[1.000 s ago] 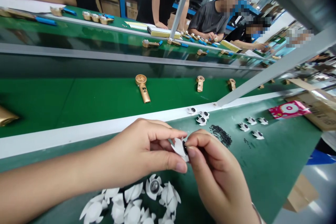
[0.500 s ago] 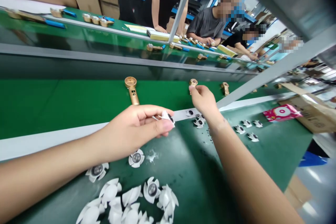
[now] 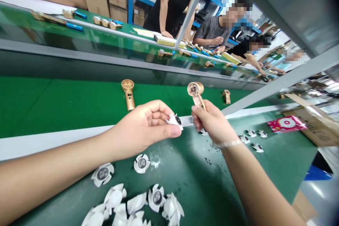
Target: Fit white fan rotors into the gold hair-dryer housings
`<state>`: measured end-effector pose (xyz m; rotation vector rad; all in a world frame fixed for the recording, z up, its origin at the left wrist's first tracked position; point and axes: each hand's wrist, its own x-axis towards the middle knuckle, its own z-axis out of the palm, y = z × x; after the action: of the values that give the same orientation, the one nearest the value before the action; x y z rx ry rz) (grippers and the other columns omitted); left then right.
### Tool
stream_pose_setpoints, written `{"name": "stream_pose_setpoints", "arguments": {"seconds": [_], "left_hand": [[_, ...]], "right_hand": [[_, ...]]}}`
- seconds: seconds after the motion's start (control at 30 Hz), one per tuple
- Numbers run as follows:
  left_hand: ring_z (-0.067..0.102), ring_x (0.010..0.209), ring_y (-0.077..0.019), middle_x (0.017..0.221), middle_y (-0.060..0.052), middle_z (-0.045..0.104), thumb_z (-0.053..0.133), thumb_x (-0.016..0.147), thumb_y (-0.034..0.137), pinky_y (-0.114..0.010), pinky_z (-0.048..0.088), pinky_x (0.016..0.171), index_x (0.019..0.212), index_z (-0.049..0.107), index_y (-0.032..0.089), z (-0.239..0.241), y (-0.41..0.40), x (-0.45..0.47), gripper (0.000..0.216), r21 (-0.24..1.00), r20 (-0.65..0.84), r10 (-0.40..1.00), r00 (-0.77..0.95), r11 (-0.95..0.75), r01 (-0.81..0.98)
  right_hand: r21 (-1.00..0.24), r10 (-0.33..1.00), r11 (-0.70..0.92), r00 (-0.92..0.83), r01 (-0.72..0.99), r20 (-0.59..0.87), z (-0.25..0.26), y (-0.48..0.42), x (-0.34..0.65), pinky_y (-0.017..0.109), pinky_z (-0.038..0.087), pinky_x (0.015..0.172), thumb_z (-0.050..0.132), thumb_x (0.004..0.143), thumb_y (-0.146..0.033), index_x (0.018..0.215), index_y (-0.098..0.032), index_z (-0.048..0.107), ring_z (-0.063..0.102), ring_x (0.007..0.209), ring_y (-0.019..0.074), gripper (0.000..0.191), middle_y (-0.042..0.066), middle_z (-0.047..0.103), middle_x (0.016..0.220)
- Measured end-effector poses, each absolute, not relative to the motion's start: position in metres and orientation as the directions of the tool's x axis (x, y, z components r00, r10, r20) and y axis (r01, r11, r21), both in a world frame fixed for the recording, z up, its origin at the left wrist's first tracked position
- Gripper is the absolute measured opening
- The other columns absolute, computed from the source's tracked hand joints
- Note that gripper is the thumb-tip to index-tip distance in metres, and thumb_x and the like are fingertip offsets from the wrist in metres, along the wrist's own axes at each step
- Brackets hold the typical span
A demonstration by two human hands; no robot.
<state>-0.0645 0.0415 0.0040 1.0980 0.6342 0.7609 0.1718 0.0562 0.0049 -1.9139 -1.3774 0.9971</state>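
My left hand pinches a small white fan blade with a dark round hub between thumb and fingers. To its right, my right hand grips the handle of a gold handheld fan housing. The housing's round head points up and away, with small parts visible inside it. Another gold fan housing lies on the green belt beyond my left hand. Below my hands, several loose white fan blades are heaped on the green table, and a single fan blade lies apart from the heap.
A third gold housing rests farther right on the belt. More fan blades and a pink box are on the right. A slanted metal post crosses there. Co-workers sit and stand across the line.
My right hand has picked the gold fan housing up off the belt and drawn it nearer. My left hand still holds the fan blade, now slightly more to the right. The view has shifted a little.
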Motion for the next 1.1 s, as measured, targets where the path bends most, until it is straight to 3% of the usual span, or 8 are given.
{"name": "stream_pose_setpoints", "arguments": {"seconds": [0.1, 0.2, 0.6, 0.73, 0.87, 1.0, 1.1], "left_hand": [[0.066, 0.077, -0.0085, 0.083, 0.002, 0.071, 0.084, 0.075, 0.022, -0.021, 0.052, 0.074, 0.090, 0.058, 0.017, 0.001, 0.039, -0.062, 0.030, 0.926, -0.084, 0.799, 0.596, 0.284, -0.250], [0.069, 0.076, -0.0096, 0.080, 0.002, 0.073, 0.086, 0.072, 0.018, -0.021, 0.054, 0.073, 0.087, 0.059, 0.016, 0.000, 0.038, -0.061, 0.031, 0.923, -0.104, 0.805, 0.584, 0.297, -0.246], [0.065, 0.068, -0.0071, 0.071, 0.006, 0.070, 0.088, 0.069, 0.019, -0.019, 0.050, 0.067, 0.078, 0.053, 0.017, -0.007, 0.042, -0.062, 0.036, 0.918, -0.123, 0.756, 0.643, 0.333, -0.216], [0.054, 0.059, -0.0070, 0.069, 0.008, 0.063, 0.093, 0.059, 0.021, -0.018, 0.040, 0.054, 0.079, 0.047, 0.020, -0.010, 0.040, -0.062, 0.050, 0.929, -0.090, 0.768, 0.634, 0.294, -0.225], [0.057, 0.070, -0.0103, 0.079, 0.005, 0.064, 0.087, 0.068, 0.020, -0.020, 0.042, 0.060, 0.093, 0.061, 0.019, -0.009, 0.038, -0.066, 0.037, 0.948, -0.052, 0.736, 0.675, 0.250, -0.199], [0.064, 0.072, -0.0141, 0.076, 0.003, 0.066, 0.079, 0.078, 0.026, -0.023, 0.046, 0.063, 0.085, 0.063, 0.018, -0.002, 0.036, -0.068, 0.019, 0.938, -0.050, 0.700, 0.712, 0.277, -0.206], [0.061, 0.070, -0.0145, 0.076, 0.003, 0.065, 0.079, 0.077, 0.033, -0.024, 0.046, 0.062, 0.081, 0.063, 0.018, 0.004, 0.035, -0.068, 0.022, 0.984, -0.049, 0.742, 0.669, 0.150, -0.094]], "right_hand": [[-0.839, 0.992, -0.114, 0.009, 0.532, -0.128, 0.008, -0.001, 0.157, 0.024, 0.036, 0.049, 0.053, 0.098, -0.041, 0.097, -0.022, 0.054, 0.041, 0.051, 0.0099, 0.018, -0.008, 0.043, 0.062], [-0.801, 0.994, 0.051, -0.106, 0.597, -0.015, 0.005, -0.027, 0.146, 0.025, 0.034, 0.053, 0.051, 0.099, -0.034, 0.086, -0.022, 0.050, 0.038, 0.058, 0.0112, 0.018, -0.006, 0.043, 0.067], [-0.736, 0.967, 0.167, -0.255, 0.657, -0.008, -0.003, -0.028, 0.149, 0.026, 0.030, 0.052, 0.050, 0.099, -0.027, 0.090, -0.023, 0.048, 0.036, 0.056, 0.0114, 0.010, -0.006, 0.042, 0.066], [-0.796, 0.941, 0.131, -0.327, 0.591, -0.087, -0.002, -0.033, 0.145, 0.027, 0.030, 0.053, 0.047, 0.100, -0.028, 0.092, -0.022, 0.048, 0.035, 0.058, 0.0116, 0.009, -0.005, 0.044, 0.069], [-0.881, 0.901, 0.040, -0.398, 0.472, -0.172, -0.004, -0.040, 0.140, 0.027, 0.034, 0.057, 0.046, 0.101, -0.031, 0.094, -0.022, 0.049, 0.039, 0.065, 0.0123, 0.012, -0.003, 0.047, 0.076], [-0.951, 0.870, -0.119, -0.433, 0.284, -0.238, -0.009, -0.043, 0.135, 0.025, 0.035, 0.056, 0.049, 0.100, -0.038, 0.097, -0.021, 0.050, 0.037, 0.064, 0.0112, 0.017, -0.003, 0.044, 0.076], [-0.961, 0.850, -0.232, -0.449, 0.152, -0.276, -0.013, -0.044, 0.131, 0.023, 0.030, 0.052, 0.051, 0.099, -0.043, 0.097, -0.021, 0.049, 0.034, 0.060, 0.0097, 0.021, -0.005, 0.041, 0.072]]}}
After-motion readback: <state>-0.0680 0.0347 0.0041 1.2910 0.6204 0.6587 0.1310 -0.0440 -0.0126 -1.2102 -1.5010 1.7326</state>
